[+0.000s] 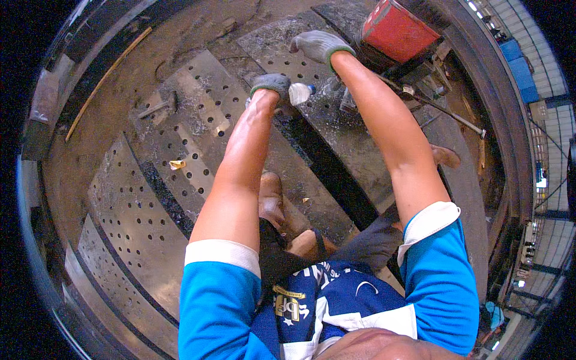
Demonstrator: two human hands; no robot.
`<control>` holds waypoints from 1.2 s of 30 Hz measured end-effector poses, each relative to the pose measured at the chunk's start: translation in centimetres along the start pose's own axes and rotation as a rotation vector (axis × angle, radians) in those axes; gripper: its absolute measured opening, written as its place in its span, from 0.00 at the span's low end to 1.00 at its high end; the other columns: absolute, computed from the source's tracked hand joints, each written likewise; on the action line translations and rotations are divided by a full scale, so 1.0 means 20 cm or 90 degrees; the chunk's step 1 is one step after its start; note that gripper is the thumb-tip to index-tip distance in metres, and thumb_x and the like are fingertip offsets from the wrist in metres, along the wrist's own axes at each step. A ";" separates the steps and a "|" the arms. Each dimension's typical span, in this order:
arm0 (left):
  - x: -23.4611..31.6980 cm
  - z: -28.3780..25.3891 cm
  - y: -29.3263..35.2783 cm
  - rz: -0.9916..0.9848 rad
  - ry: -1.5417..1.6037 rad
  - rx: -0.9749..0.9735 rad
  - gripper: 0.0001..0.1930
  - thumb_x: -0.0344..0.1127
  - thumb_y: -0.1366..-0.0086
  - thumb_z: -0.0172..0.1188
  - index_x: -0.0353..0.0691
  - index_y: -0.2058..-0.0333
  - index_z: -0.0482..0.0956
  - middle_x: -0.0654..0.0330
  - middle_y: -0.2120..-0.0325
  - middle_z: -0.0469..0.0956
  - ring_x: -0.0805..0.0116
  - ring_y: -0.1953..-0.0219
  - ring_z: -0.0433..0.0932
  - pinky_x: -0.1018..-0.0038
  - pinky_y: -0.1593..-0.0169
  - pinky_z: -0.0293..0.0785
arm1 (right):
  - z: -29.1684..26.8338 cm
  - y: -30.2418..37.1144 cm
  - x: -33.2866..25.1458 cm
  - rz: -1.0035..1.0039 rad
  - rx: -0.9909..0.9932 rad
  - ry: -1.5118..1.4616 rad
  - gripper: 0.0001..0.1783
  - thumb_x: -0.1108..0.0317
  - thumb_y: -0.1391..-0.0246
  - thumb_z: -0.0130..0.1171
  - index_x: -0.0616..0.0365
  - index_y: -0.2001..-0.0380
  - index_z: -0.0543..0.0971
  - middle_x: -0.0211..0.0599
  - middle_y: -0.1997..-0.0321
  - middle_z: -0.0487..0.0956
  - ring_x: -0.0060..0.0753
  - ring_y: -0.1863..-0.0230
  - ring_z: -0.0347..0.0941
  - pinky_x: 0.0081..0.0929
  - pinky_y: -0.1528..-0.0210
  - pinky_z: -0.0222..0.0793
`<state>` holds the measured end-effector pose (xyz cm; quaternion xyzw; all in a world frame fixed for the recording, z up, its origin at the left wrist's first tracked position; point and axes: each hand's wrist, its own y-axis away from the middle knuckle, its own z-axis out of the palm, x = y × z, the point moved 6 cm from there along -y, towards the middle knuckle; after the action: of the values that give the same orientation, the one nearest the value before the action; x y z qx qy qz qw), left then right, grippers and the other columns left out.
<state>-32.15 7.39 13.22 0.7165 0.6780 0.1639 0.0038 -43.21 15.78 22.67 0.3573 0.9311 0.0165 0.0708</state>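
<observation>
My left hand (pixel 270 85), in a grey knitted glove, is low over a perforated metal plate. Its fingers are turned down and hidden, so any grip is out of sight. Right beside it lies a small whitish plastic bottle (pixel 299 93) with a blue cap. My right hand (pixel 321 46), in a pale grey glove with a green cuff, reaches farther forward. Its fingers stretch out to the left above another holed plate (pixel 276 65), and nothing shows in them. A hammer (pixel 157 108) rests on the plate to the left.
Several steel plates with rows of holes (pixel 129 207) lie under me, split by dark gaps (pixel 336 174). A red container (pixel 401 31) stands at the far right, near a long metal rod (pixel 450 114). A crumpled yellowish scrap (pixel 177 164) lies left; a long thin strip (pixel 108 84) is farther left.
</observation>
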 end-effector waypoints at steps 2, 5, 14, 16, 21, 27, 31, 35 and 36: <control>-0.02 0.00 0.01 -0.004 -0.008 -0.022 0.20 0.42 0.43 0.67 0.43 0.51 0.87 0.50 0.50 0.85 0.48 0.48 0.84 0.56 0.47 0.81 | -0.02 0.01 -0.04 -0.029 -0.013 0.017 0.24 0.47 0.38 0.49 0.44 0.48 0.84 0.39 0.40 0.81 0.49 0.39 0.78 0.45 0.38 0.72; -0.03 0.01 0.01 -0.001 -0.036 -0.044 0.21 0.41 0.43 0.68 0.43 0.51 0.87 0.50 0.50 0.85 0.49 0.48 0.85 0.56 0.47 0.81 | -0.04 0.01 -0.07 -0.021 -0.039 0.028 0.24 0.46 0.37 0.48 0.43 0.47 0.84 0.37 0.40 0.81 0.48 0.38 0.77 0.44 0.37 0.72; -0.01 0.01 -0.01 0.000 -0.015 -0.048 0.20 0.42 0.43 0.67 0.42 0.52 0.87 0.50 0.50 0.85 0.48 0.48 0.85 0.56 0.47 0.81 | 0.01 0.00 -0.01 -0.048 0.025 0.021 0.20 0.56 0.35 0.46 0.42 0.50 0.84 0.43 0.46 0.83 0.50 0.43 0.77 0.42 0.38 0.71; -0.05 0.03 -0.01 -0.009 -0.009 -0.027 0.21 0.43 0.45 0.68 0.42 0.53 0.88 0.49 0.51 0.85 0.48 0.49 0.85 0.56 0.48 0.81 | 0.00 -0.01 -0.05 -0.041 0.009 0.006 0.19 0.56 0.35 0.46 0.41 0.50 0.84 0.43 0.45 0.83 0.51 0.42 0.77 0.42 0.38 0.70; 0.02 0.03 -0.03 0.026 -0.021 -0.039 0.23 0.43 0.49 0.71 0.41 0.54 0.88 0.49 0.52 0.85 0.48 0.50 0.85 0.56 0.49 0.81 | 0.01 0.00 0.02 -0.054 0.012 0.071 0.24 0.46 0.34 0.45 0.37 0.46 0.84 0.36 0.39 0.82 0.49 0.38 0.77 0.45 0.37 0.72; -0.01 0.04 -0.02 0.030 -0.038 -0.049 0.25 0.47 0.52 0.75 0.44 0.55 0.88 0.49 0.55 0.86 0.47 0.51 0.86 0.55 0.49 0.81 | 0.03 -0.04 0.00 -0.082 0.025 0.078 0.23 0.47 0.36 0.47 0.38 0.47 0.84 0.36 0.41 0.82 0.49 0.40 0.78 0.45 0.39 0.73; 0.00 0.01 0.00 0.020 -0.041 -0.050 0.23 0.41 0.52 0.74 0.42 0.55 0.89 0.49 0.54 0.86 0.49 0.51 0.86 0.56 0.48 0.81 | 0.06 -0.05 0.03 -0.048 0.000 0.055 0.23 0.47 0.37 0.48 0.40 0.47 0.84 0.38 0.41 0.82 0.48 0.41 0.79 0.46 0.40 0.73; -0.03 0.02 -0.01 0.007 -0.023 -0.025 0.24 0.42 0.53 0.75 0.42 0.55 0.89 0.49 0.53 0.86 0.49 0.50 0.85 0.55 0.48 0.81 | 0.04 -0.05 0.00 -0.077 0.007 0.068 0.23 0.47 0.37 0.49 0.41 0.48 0.84 0.39 0.42 0.82 0.48 0.41 0.79 0.45 0.41 0.74; -0.03 0.02 -0.02 0.011 -0.031 -0.030 0.24 0.42 0.53 0.74 0.42 0.55 0.89 0.50 0.53 0.86 0.49 0.50 0.85 0.55 0.48 0.81 | 0.04 -0.05 0.00 -0.084 0.013 0.073 0.23 0.47 0.37 0.49 0.41 0.48 0.84 0.39 0.42 0.83 0.48 0.42 0.79 0.45 0.41 0.74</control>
<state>-32.43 6.98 12.61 0.7255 0.6677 0.1628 0.0357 -43.76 15.04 21.88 0.2945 0.9553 0.0227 0.0144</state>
